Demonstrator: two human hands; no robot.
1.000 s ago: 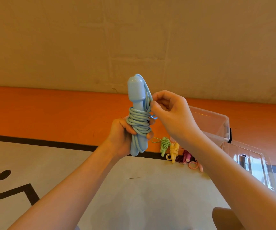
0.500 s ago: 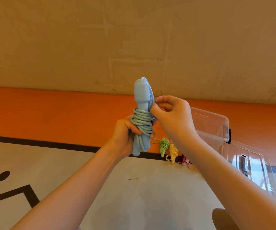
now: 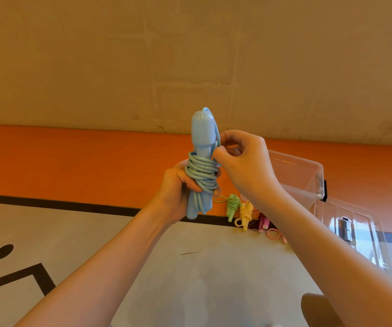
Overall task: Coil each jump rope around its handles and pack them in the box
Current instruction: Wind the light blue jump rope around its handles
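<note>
Left hand [image 3: 178,187] grips the coiled blue jump rope [image 3: 201,171] while the right hand [image 3: 242,161] pinches its loose end; if that slips, the wraps could spring loose.

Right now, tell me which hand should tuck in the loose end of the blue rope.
Right hand: its fingers already pinch the cord beside the blue rope bundle's handles. The left hand grips the coil upright and looks needed as the anchor.

Warm even light, sharp, wide-angle bowing
</note>
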